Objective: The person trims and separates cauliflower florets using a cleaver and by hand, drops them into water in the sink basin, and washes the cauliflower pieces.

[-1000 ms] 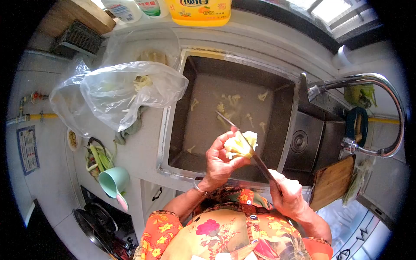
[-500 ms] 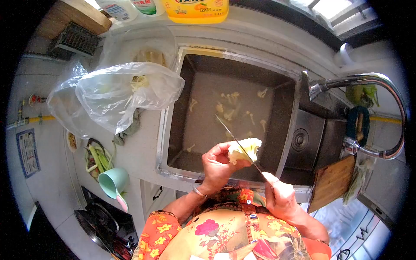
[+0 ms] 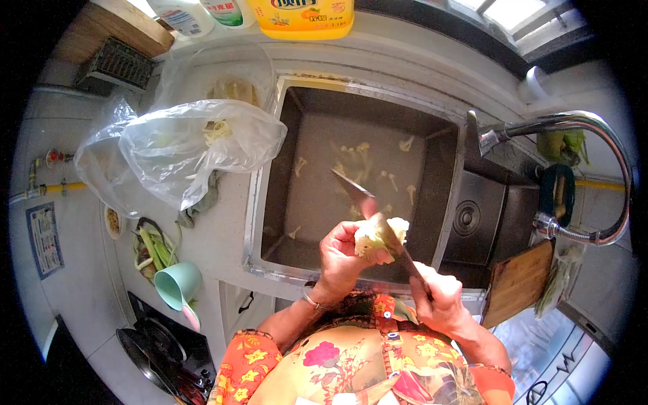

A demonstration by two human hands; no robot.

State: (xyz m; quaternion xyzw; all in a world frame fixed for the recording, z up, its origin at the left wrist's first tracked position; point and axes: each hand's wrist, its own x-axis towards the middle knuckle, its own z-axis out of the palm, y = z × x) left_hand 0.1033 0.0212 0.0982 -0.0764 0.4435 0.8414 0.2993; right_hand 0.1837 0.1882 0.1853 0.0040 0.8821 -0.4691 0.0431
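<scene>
Cream-white, knobbly cauliflower piece (image 3: pixel 368 239), grasped in your left hand (image 3: pixel 339 260) above the grey metal sink (image 3: pixel 378 111), lies forward-left of your right hand (image 3: pixel 440 293), which grips a long steel knife (image 3: pixel 390 237) slanting across it.

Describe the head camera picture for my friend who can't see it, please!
A person's left hand holds a piece of cauliflower over a sink while the right hand holds a knife crossing it. Small florets are in the sink, with a clear plastic bag to its left.
</scene>
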